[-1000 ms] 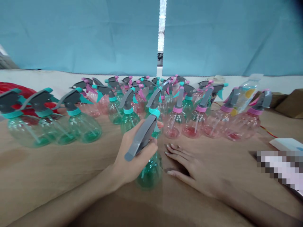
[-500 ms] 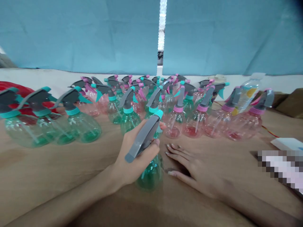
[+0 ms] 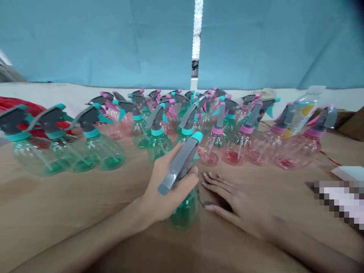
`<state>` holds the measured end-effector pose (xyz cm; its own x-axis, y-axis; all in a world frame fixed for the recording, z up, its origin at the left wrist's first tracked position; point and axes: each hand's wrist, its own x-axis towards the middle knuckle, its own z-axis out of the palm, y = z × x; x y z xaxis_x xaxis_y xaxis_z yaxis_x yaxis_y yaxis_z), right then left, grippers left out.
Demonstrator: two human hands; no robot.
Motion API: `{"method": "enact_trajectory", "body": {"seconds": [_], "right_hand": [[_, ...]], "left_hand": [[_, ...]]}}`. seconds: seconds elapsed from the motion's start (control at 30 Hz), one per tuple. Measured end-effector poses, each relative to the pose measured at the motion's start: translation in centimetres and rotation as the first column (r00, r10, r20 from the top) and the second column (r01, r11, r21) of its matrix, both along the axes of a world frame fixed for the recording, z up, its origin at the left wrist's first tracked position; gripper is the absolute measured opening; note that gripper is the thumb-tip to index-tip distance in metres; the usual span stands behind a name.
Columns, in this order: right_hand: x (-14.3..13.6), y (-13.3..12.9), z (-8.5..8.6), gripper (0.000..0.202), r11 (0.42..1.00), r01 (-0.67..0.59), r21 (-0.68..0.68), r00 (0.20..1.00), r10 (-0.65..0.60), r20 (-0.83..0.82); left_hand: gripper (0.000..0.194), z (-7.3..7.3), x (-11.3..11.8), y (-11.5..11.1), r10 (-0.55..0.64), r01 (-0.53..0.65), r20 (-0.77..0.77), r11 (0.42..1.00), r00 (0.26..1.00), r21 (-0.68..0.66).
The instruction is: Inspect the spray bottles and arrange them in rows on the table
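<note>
My left hand (image 3: 167,185) is wrapped around the neck of a green spray bottle (image 3: 186,210) with a grey trigger head and a turquoise nozzle. Its fingers curl below the head, and the hand hides the collar and much of the trigger. The bottle stands close to me, its nozzle pointing away. To its right, my right hand (image 3: 230,197) lies palm down on the brown tabletop (image 3: 119,212), fingers stretched out and holding nothing. Just beyond the hands are another green spray bottle (image 3: 159,146) and a pink spray bottle (image 3: 211,153).
Rows of green and pink spray bottles span the table's far half, with several green ones (image 3: 105,153) at left. A clear drink bottle (image 3: 305,108) stands behind the right-hand pink ones. Red cloth (image 3: 36,110) lies back left; a white object (image 3: 349,172) is at right.
The whole view has shifted slightly, so things sit a little further right. The held spray bottle and my left hand have moved slightly right with it. My right hand stays flat.
</note>
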<state>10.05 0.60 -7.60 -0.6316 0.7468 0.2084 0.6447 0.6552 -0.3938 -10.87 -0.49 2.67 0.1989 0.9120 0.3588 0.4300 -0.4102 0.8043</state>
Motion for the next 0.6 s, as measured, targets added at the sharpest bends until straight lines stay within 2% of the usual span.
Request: {"method": "enact_trajectory", "body": {"seconds": [0.3,0.47,0.6], "right_hand": [[-0.04,0.01,-0.22,0.058,1.0,-0.002,0.016,1.0,0.002,-0.024],[-0.01,0.02,-0.2,0.058,1.0,0.007,0.017,1.0,-0.007,0.003],[-0.01,-0.06,-0.21,0.057,1.0,0.01,0.019,1.0,-0.01,-0.015]], "left_hand": [[0.002,-0.24,0.74,-0.37,0.044,-0.043,-0.013,0.998,0.999,0.044],[0.011,-0.24,0.68,0.0,-0.012,0.012,-0.002,0.999,1.0,0.049],[0.009,-0.35,0.7,-0.09,0.013,-0.012,-0.019,0.999,1.0,0.053]]}}
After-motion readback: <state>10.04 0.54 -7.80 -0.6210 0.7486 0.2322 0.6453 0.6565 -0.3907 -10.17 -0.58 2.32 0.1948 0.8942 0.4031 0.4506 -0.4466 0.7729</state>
